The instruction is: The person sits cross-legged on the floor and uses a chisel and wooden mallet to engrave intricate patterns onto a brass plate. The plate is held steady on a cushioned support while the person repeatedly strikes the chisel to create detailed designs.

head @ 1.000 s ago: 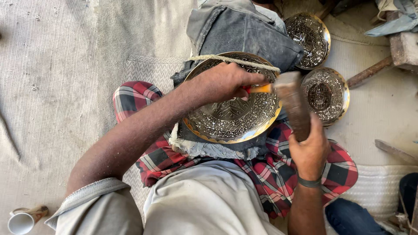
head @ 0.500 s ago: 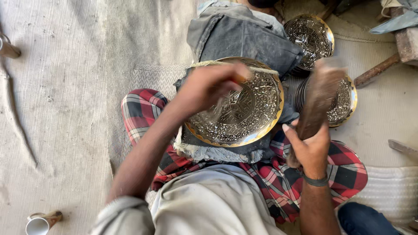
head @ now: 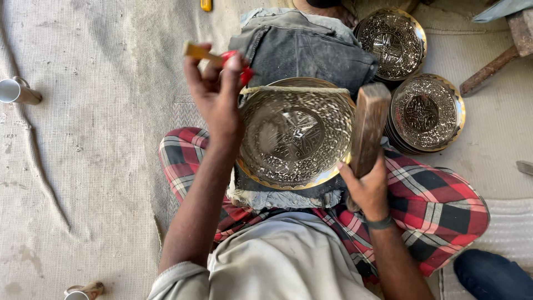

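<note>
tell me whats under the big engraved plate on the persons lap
The engraved plate rests on a dark padded block with frayed pale edging, set on the red checked cloth over the lap. How far the block reaches beneath the plate is covered.

Chisel [head: 214,57] tip hidden in left hand [head: 217,94]; hammer [head: 502,47] cut off at edge.

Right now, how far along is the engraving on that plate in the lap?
The plate already shows pattern over most of its face, like the finished plates stacked beside it. In hand: the left hand lifts a chisel off it, and the right hand grips a mallet. What remains cannot be told.
</note>
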